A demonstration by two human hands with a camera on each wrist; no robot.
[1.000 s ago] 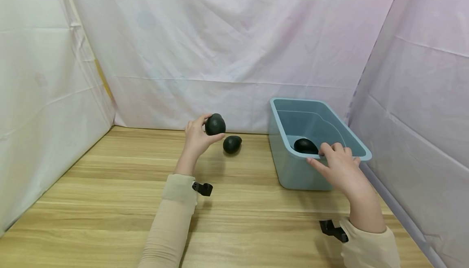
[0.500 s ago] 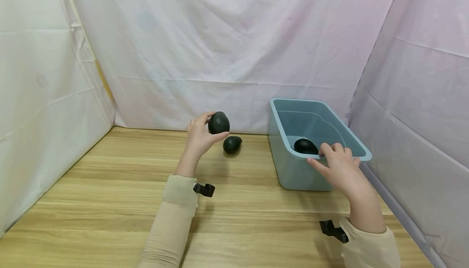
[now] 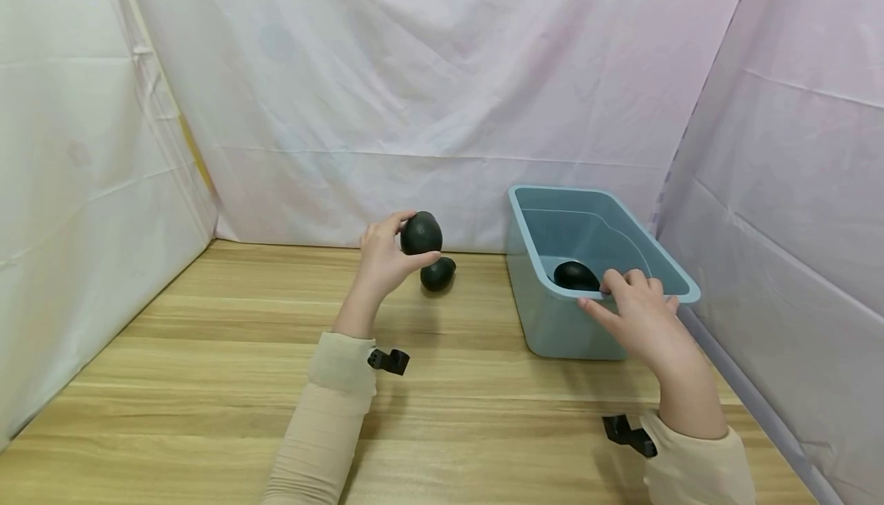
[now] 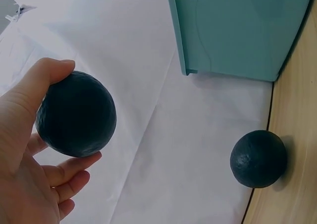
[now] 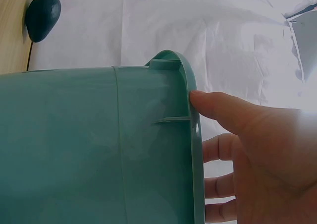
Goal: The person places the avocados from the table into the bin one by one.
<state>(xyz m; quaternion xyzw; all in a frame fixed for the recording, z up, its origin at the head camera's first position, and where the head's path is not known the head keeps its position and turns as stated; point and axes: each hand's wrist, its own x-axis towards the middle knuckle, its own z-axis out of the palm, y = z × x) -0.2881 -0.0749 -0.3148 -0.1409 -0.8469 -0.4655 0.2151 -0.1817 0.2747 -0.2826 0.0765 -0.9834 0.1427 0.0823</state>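
Note:
Held between thumb and fingers of my left hand (image 3: 383, 263) is a dark avocado (image 3: 421, 233), raised above the table; the left wrist view shows the same avocado (image 4: 77, 115) up close. A second avocado (image 3: 438, 275) lies on the table just behind and below it. My right hand (image 3: 638, 313) grips the near rim of a blue-green plastic bin (image 3: 521, 282), thumb outside and fingers curled over the edge. Inside the bin rests another avocado (image 3: 576, 275), partly hidden by the near rim. The right wrist view shows the thumb (image 5: 218, 105) on the bin's rim.
A wood-grain table (image 3: 207, 382) carries everything. White cloth hangs as a back wall (image 3: 373, 90) and along both sides. The bin stands at the right, near the right-hand cloth (image 3: 794, 206).
My left hand has shifted slightly to the right with the avocado, which now overlaps the one on the table in the head view. The right hand and bin have stayed still.

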